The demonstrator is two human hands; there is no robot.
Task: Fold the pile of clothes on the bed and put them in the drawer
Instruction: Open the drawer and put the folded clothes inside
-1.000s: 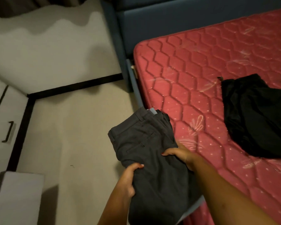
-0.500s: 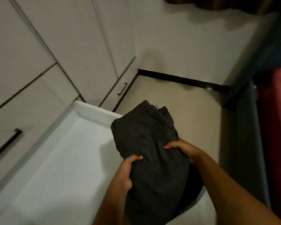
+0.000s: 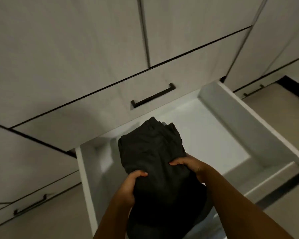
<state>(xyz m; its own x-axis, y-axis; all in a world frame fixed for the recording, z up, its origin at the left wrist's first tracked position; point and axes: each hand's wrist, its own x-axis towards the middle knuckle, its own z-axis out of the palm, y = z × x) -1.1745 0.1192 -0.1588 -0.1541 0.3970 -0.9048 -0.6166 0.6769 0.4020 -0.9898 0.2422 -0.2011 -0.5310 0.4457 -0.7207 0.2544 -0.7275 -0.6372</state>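
Left hand point(image 3: 130, 184) and right hand point(image 3: 188, 165) both grip the folded dark grey trousers point(image 3: 150, 150). Fingers are curled over the top fold, thumbs not visible, one hand on each long edge near the bundle's middle.

Change: a second ago the same bundle, in the same grip, was beside the red mattress. Half a second ago it was over the corner of the open drawer point(image 3: 259, 123). Now it hangs over the drawer's left half, close to the left wall, with the view facing the wardrobe. The carry looks finished and lowering is next. Cannot tell if the trousers touch the drawer floor yet.

The rest of the drawer floor shows white. A black garment was left on the bed, so more loads probably follow.

Long axis runs front to back of the drawer, roughly parallel to its left wall. The waistband end points at the drawer's back, below the closed drawer handle point(image 3: 153, 95). The near end droops under the wrists.
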